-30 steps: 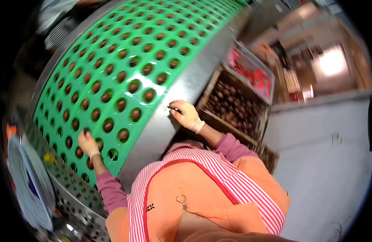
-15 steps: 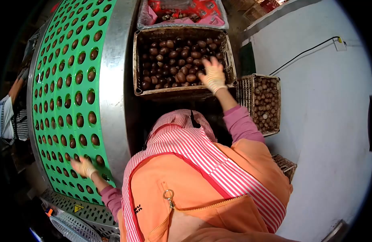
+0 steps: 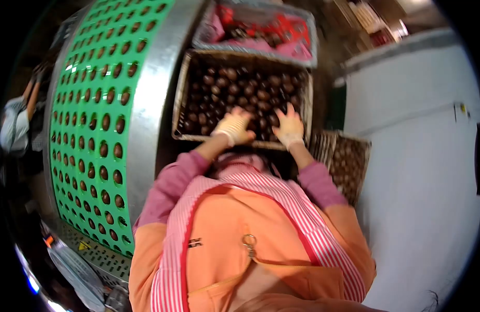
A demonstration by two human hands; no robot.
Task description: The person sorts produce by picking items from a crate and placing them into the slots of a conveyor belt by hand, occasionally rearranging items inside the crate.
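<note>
A brown crate (image 3: 180, 104) full of dark brown, glossy, round nut-like pieces (image 3: 263, 95) stands in front of me. My left hand (image 3: 233, 126), in a pale striped covering, reaches into its near side with fingers apart, over the pieces. To the right, my right hand (image 3: 290, 126) has its fingers spread at the near right part of the same crate, touching or just above the pieces. Both sets of fingertips are partly blurred, and I make out nothing held. Left of the crate, a green cupped conveyor (image 3: 97, 138) carries similar brown pieces in its cups.
A metal side panel (image 3: 146, 104) runs between conveyor and crate. Behind the crate is a bin lined with red and pink plastic (image 3: 297, 31). Another crate of paler brown pieces (image 3: 349, 161) stands right, beside a white wall (image 3: 416, 156). Another person's arm (image 3: 32, 101) shows far left.
My left hand has moved from the conveyor to the crate. My right hand has shifted toward the crate's near edge. The view has turned and blurred.
</note>
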